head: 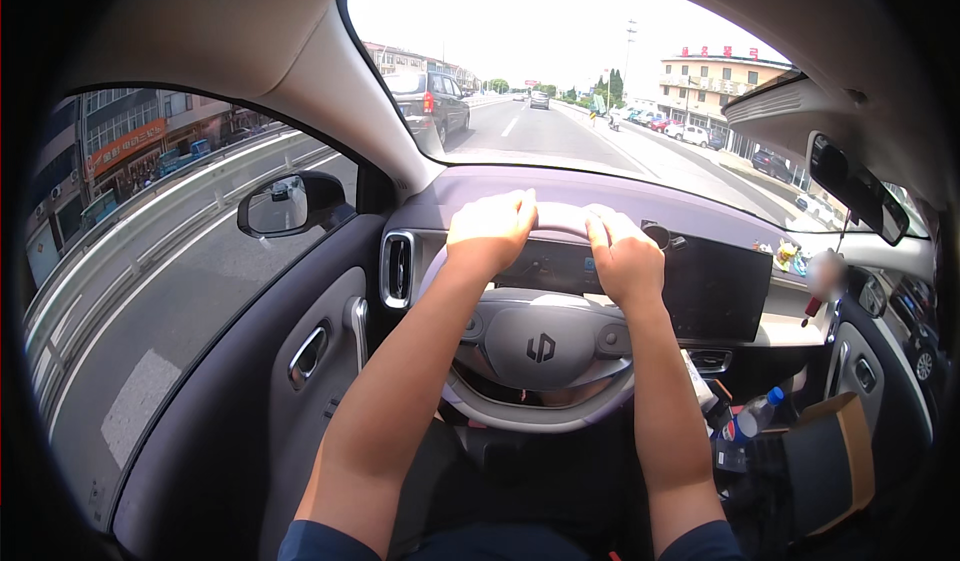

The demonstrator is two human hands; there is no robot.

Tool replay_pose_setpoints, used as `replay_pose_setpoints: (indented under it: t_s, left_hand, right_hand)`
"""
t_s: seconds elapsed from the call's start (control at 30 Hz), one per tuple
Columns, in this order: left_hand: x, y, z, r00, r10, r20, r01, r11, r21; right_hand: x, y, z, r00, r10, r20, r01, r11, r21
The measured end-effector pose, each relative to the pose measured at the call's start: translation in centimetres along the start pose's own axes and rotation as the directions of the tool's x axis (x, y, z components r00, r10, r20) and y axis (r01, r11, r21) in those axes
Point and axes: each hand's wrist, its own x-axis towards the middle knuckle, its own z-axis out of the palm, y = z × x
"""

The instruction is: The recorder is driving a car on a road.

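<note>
Both my hands grip the upper rim of a car's steering wheel [562,217]. My left hand [495,227] is closed on the rim at the upper left, its thumb side toward the middle. At the upper right, my right hand [624,250] is wrapped round the same rim, with a short bare stretch of rim between the two. The wheel's hub [540,347] bears an emblem and lies between my forearms. Behind the rim is a narrow instrument display [555,267]. A dark centre screen [716,287] stands to the right of my right hand.
Through the windshield, a dark van [442,103] is on the road ahead at left, and another car [539,100] is farther off. A side mirror [277,205] and metal guardrail [150,250] are at left. A blue-capped plastic bottle [754,417] lies right, near an open cardboard box [851,448].
</note>
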Motion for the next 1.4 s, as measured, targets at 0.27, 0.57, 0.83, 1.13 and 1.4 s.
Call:
replay_pose_setpoints:
  t_s: [0.27, 0.57, 0.83, 1.13, 1.4]
  left_hand:
    - [0.0, 0.3, -0.5, 0.999, 0.034, 0.037, -0.036, 0.997, 0.064]
    - [0.0, 0.7, -0.8, 0.998, -0.020, 0.063, 0.025, 0.997, -0.067]
    - [-0.3, -0.2, -0.6, 1.000, 0.006, 0.027, -0.006, 1.000, -0.022]
    - [-0.6, 1.8, -1.6, 0.999, -0.041, 0.018, 0.042, 0.995, -0.091]
    - [-0.6, 1.9, -1.9, 0.999, -0.016, 0.038, 0.021, 0.993, -0.120]
  right_hand:
    - [-0.1, 0.3, 0.1, 0.999, -0.031, -0.039, 0.031, 0.999, 0.007]
    - [0.0, 0.4, -0.1, 1.000, 0.006, 0.001, -0.006, 1.000, -0.012]
    - [-0.2, -0.6, -0.3, 0.999, -0.020, -0.029, 0.021, 0.999, 0.041]
    - [-0.6, 0.0, -0.5, 0.999, 0.036, -0.013, -0.036, 0.999, -0.006]
    - [-0.7, 0.2, -0.4, 0.999, 0.038, -0.026, -0.038, 0.999, 0.010]
